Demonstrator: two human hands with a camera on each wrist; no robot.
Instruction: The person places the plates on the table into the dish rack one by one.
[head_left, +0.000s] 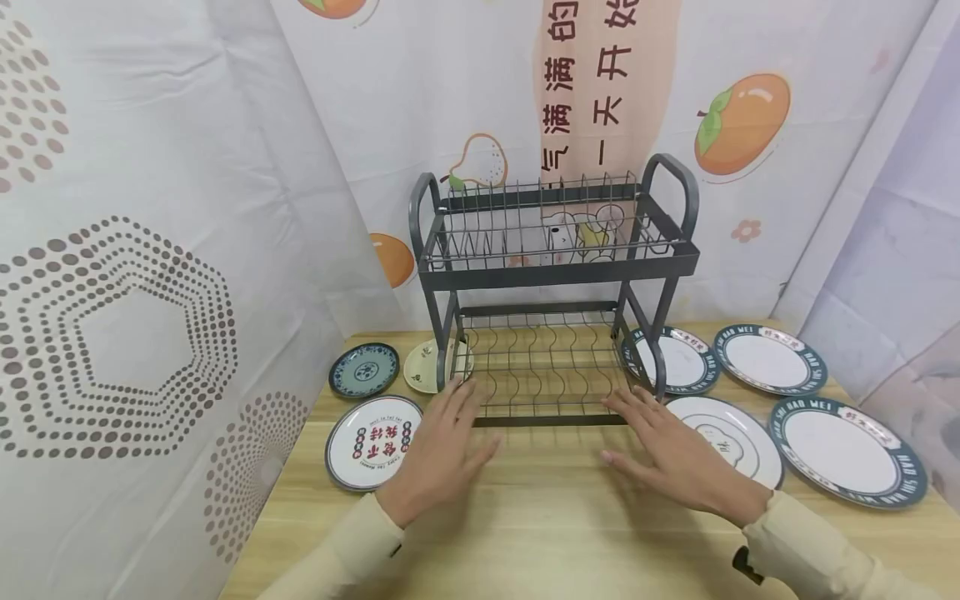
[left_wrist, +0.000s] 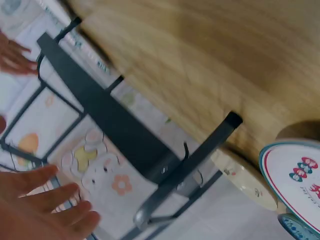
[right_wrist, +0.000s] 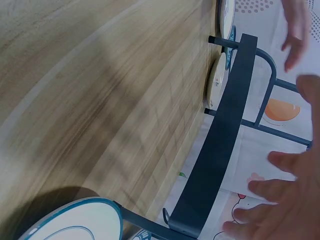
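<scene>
The dark two-tier rack (head_left: 555,273) stands upright on the wooden table (head_left: 551,500), with no plate on either level. As far as the pictures show, the rack is set up and no dish has been placed in it; the work is judged to be at an early stage, with any loading undone.

The rack lies ahead of and between the hands. The left hand (head_left: 435,457) is at its left front corner, the right hand (head_left: 675,454) at its right. Fingers on both are extended and apart, gripping nothing. The head view overlaps fingertips and frame; contact cannot be confirmed.

Left of the rack lie a small blue plate (head_left: 364,370), a cream plate (head_left: 420,368) and a red-lettered plate (head_left: 373,442). To the right are a white plate (head_left: 750,433) and three blue-rimmed plates (head_left: 848,451). A printed cloth (head_left: 480,75) hangs behind.
</scene>
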